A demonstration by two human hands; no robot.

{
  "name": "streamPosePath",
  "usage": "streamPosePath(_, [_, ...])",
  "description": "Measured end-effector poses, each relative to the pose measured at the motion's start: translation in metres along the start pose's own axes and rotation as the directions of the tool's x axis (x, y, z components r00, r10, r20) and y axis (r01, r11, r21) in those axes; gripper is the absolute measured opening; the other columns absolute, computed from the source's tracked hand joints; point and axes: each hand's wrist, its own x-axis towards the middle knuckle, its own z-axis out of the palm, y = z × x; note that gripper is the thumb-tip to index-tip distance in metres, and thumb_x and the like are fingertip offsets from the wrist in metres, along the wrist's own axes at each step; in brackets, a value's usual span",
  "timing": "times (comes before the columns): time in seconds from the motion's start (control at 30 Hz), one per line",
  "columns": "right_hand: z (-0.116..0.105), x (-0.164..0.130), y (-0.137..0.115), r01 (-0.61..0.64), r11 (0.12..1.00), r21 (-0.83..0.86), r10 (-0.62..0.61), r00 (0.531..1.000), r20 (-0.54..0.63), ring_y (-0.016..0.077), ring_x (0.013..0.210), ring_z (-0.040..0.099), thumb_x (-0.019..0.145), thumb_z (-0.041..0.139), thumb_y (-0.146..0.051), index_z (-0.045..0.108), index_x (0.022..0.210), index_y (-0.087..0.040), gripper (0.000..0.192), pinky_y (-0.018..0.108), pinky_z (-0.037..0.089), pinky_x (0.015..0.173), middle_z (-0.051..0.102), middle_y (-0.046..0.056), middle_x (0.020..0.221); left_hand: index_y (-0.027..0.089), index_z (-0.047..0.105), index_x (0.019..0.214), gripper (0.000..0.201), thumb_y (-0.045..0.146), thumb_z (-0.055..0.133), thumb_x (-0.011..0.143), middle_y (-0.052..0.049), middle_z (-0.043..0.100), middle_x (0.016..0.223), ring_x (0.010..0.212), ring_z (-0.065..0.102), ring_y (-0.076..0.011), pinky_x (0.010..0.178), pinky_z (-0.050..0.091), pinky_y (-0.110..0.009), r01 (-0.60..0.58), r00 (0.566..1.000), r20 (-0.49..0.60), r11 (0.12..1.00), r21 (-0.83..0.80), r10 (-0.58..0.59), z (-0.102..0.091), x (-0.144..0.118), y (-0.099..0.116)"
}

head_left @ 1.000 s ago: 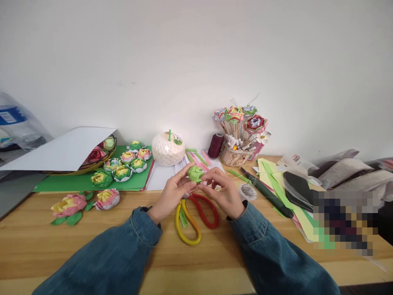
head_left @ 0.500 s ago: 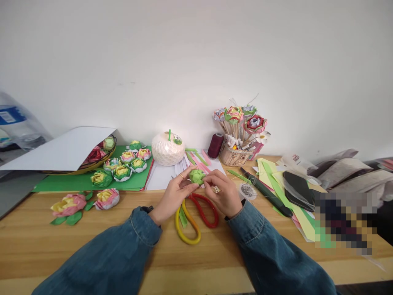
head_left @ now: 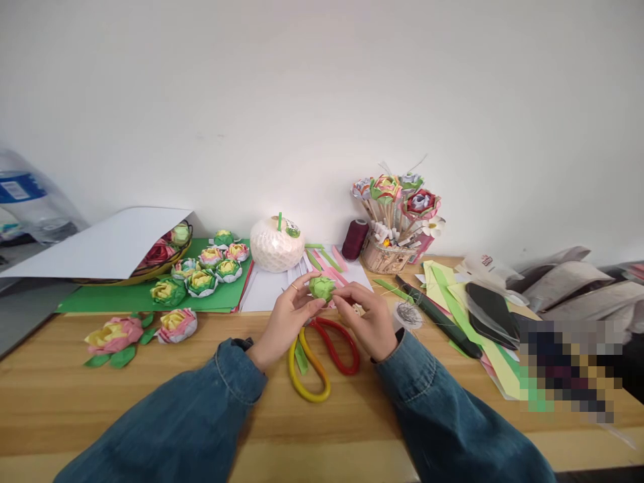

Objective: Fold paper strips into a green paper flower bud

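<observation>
Between both hands I hold a small light-green folded paper flower (head_left: 321, 289) above the middle of the table. My left hand (head_left: 290, 317) grips its left side, thumb below and forefinger on top. The thumb and fingertips of my right hand (head_left: 368, 318) pinch its right edge. Just under the hands lie scissors (head_left: 323, 370) with one yellow and one red handle; their blades are hidden. A green paper scrap (head_left: 300, 359) shows inside the yellow handle loop. Behind the hands, pink and green paper strips (head_left: 334, 259) rest on a white sheet (head_left: 262, 293).
Finished paper flowers (head_left: 202, 282) sit on green card at the left, beside a basket (head_left: 145, 274) under white paper. A wrapped white ball (head_left: 277, 245), a thread spool (head_left: 355, 239) and a flower holder (head_left: 387, 253) line the wall. At the right lie a dark cutter (head_left: 439, 320) and a black phone-like slab (head_left: 490, 313).
The right hand's fingers have shifted slightly on the green flower, which has turned a little. The whole view has moved a few pixels; everything else stays put.
</observation>
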Motion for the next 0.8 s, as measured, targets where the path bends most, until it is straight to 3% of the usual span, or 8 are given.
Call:
streamPosePath(0.13, [-0.003,0.006,-0.001,-0.239,0.912,0.335,0.205,0.97,0.134,0.0116,0.06,0.051,0.08,0.051,-0.033,0.062,0.069,-0.016,0.023,0.024,0.042,0.057,0.058,0.001,0.064,0.019,0.047,0.112,0.045,0.02,0.063,0.07,-0.005,0.06,0.1,0.092,0.058,-0.0164,0.083,0.047,-0.032,-0.001,1.0,-0.016,0.999,-0.046,0.001,0.001,0.0,0.001])
streamPosePath(0.33, [-0.002,0.008,0.001,-0.353,0.837,0.419,0.298,0.935,0.193,0.012,0.062,0.052,0.07,0.063,-0.038,0.062,0.068,-0.015,0.023,0.025,0.042,0.062,0.06,0.001,0.065,0.019,0.047,0.111,0.045,0.019,0.063,0.069,-0.006,0.059,0.103,0.092,0.057,-0.0163,0.083,0.047,-0.032,-0.019,1.0,-0.002,1.0,-0.005,0.019,0.002,0.0,0.002])
streamPosePath(0.47, [-0.004,0.007,0.002,-0.274,0.902,0.334,0.23,0.959,0.166,0.0122,0.061,0.051,0.071,0.061,-0.036,0.059,0.068,-0.015,0.022,0.025,0.041,0.06,0.058,0.001,0.064,0.019,0.047,0.113,0.046,0.02,0.063,0.069,-0.006,0.058,0.108,0.096,0.056,-0.0174,0.085,0.045,-0.031,-0.041,0.999,0.003,0.997,0.062,0.041,0.001,0.0,0.0])
streamPosePath(0.6, [-0.008,0.008,0.003,-0.102,0.989,0.108,0.085,0.985,0.148,0.0123,0.058,0.047,0.077,0.055,-0.032,0.056,0.065,-0.016,0.021,0.025,0.038,0.057,0.056,0.001,0.062,0.02,0.049,0.113,0.046,0.023,0.063,0.069,-0.007,0.057,0.112,0.097,0.055,-0.0178,0.086,0.044,-0.031,-0.066,0.998,0.003,0.987,0.148,0.066,0.0,0.0,0.0])
streamPosePath(0.8, [-0.013,0.009,0.003,0.007,1.0,0.012,-0.009,0.979,0.202,0.0135,0.064,0.051,0.083,0.048,-0.026,0.057,0.07,-0.015,0.02,0.026,0.041,0.062,0.058,0.004,0.069,0.02,0.05,0.113,0.047,0.023,0.064,0.068,-0.006,0.058,0.11,0.094,0.056,-0.0167,0.084,0.043,-0.029,-0.092,0.996,-0.005,0.976,0.198,0.095,-0.002,0.002,0.001])
